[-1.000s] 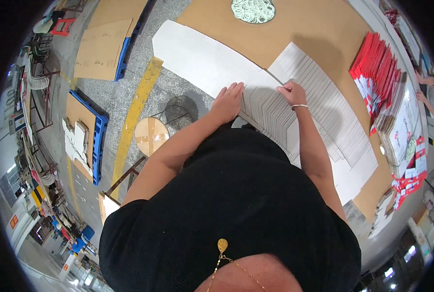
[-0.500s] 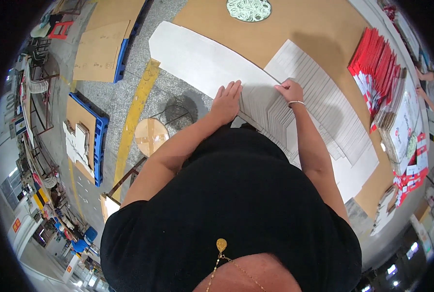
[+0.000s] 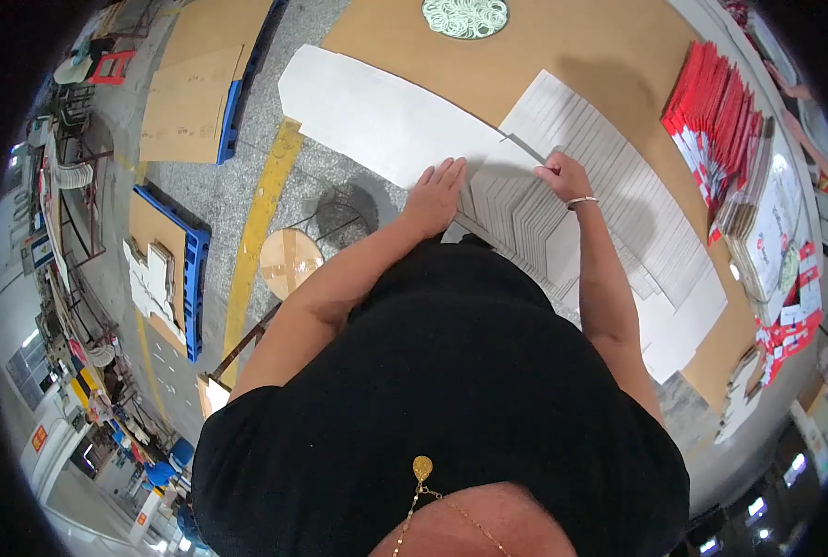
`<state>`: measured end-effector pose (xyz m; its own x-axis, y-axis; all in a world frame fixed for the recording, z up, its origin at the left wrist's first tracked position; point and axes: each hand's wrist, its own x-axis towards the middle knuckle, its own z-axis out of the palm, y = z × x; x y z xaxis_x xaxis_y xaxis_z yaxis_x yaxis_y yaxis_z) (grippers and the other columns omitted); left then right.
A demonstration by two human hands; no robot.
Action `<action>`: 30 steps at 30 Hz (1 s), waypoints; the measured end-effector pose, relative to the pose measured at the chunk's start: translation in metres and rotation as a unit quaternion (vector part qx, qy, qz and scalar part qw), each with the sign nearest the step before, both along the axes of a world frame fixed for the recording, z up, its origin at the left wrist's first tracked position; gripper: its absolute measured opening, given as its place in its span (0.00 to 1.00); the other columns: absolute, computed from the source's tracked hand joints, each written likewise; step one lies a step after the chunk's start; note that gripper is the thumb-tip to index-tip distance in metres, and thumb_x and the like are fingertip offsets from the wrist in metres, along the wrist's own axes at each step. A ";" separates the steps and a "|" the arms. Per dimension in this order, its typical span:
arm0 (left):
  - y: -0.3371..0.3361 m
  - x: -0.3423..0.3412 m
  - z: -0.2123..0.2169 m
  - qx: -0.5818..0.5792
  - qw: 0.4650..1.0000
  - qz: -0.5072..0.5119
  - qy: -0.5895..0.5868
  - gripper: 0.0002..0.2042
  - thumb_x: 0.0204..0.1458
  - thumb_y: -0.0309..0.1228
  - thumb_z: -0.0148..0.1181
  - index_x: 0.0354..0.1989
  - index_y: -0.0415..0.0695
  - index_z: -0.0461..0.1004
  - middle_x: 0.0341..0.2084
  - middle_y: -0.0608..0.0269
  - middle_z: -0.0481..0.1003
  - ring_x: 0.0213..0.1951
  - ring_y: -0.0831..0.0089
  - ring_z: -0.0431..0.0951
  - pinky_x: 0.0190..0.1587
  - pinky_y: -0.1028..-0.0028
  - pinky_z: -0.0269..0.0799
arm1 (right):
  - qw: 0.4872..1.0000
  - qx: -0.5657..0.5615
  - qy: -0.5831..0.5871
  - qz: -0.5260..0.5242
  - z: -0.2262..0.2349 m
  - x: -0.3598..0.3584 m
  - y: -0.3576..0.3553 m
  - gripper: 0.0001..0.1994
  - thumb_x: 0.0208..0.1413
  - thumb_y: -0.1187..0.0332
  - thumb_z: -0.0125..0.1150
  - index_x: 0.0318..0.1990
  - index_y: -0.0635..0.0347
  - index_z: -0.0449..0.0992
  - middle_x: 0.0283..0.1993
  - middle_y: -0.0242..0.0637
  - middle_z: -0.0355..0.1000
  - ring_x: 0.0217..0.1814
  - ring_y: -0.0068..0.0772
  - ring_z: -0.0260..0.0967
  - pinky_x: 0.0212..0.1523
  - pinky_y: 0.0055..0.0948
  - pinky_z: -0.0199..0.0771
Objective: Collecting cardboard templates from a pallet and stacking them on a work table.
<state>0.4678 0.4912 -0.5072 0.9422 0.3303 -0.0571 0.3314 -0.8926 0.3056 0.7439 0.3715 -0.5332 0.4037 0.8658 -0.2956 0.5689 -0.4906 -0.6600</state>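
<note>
White flat cardboard sheets [image 3: 386, 107] lie fanned in an overlapping row in front of me, their stepped edges showing as dark lines. My left hand [image 3: 436, 197] rests flat with straight fingers on the near edge of the white cardboard at the left end of the row. My right hand [image 3: 565, 178] is closed, thumb against curled fingers, over the overlapping sheets [image 3: 609, 172]. A narrow grey strip [image 3: 525, 148] runs from a small dark slit in the cardboard towards its fingertips. Whether this is a lifted edge or a separate thing, I cannot tell.
Brown board [image 3: 405, 42] covers the table. A dish of pale green rings [image 3: 465, 14] stands at its far side. Red folded cartons [image 3: 716, 111] are stacked at right, near another person's arm [image 3: 808, 148]. A round stool [image 3: 291, 263] and blue pallets [image 3: 194, 278] stand at left.
My right hand has moved a little to the right, and the grey strip beside its fingertips now shows more plainly. My left hand stays almost in place on the cardboard.
</note>
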 end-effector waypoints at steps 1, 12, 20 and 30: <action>-0.001 -0.002 -0.001 0.007 1.000 0.001 -0.010 0.25 0.47 0.29 0.45 0.57 0.36 0.56 0.60 0.56 0.53 0.61 0.61 0.53 0.59 0.61 0.52 | 0.999 0.020 0.024 -0.025 -0.004 -0.004 -0.001 0.18 0.39 0.53 0.64 0.22 0.61 0.72 0.21 0.40 0.70 0.24 0.37 0.67 0.27 0.32 0.65; 0.002 -0.002 -0.003 -0.015 1.000 -0.002 -0.001 0.29 0.45 0.30 0.51 0.58 0.37 0.53 0.61 0.56 0.49 0.62 0.60 0.50 0.60 0.61 0.51 | 0.992 -0.032 0.020 -0.119 -0.010 -0.013 0.016 0.17 0.36 0.53 0.67 0.23 0.59 0.77 0.24 0.37 0.73 0.27 0.32 0.70 0.30 0.29 0.68; 0.001 0.011 0.015 -0.031 0.997 0.020 0.069 0.31 0.40 0.32 0.57 0.56 0.37 0.55 0.58 0.56 0.53 0.60 0.61 0.53 0.58 0.60 0.54 | 0.994 -0.042 -0.015 -0.100 0.002 -0.012 0.021 0.20 0.38 0.50 0.63 0.23 0.62 0.75 0.27 0.42 0.73 0.31 0.42 0.70 0.33 0.35 0.68; -0.012 0.024 -0.002 -0.776 0.530 0.328 -0.097 0.21 0.49 0.32 0.57 0.51 0.41 0.60 0.43 0.60 0.70 0.44 0.67 0.73 0.45 0.70 0.69 | 0.997 -0.059 -0.054 -0.004 0.020 0.009 -0.040 0.14 0.45 0.55 0.56 0.27 0.57 0.75 0.26 0.44 0.70 0.35 0.45 0.67 0.36 0.39 0.67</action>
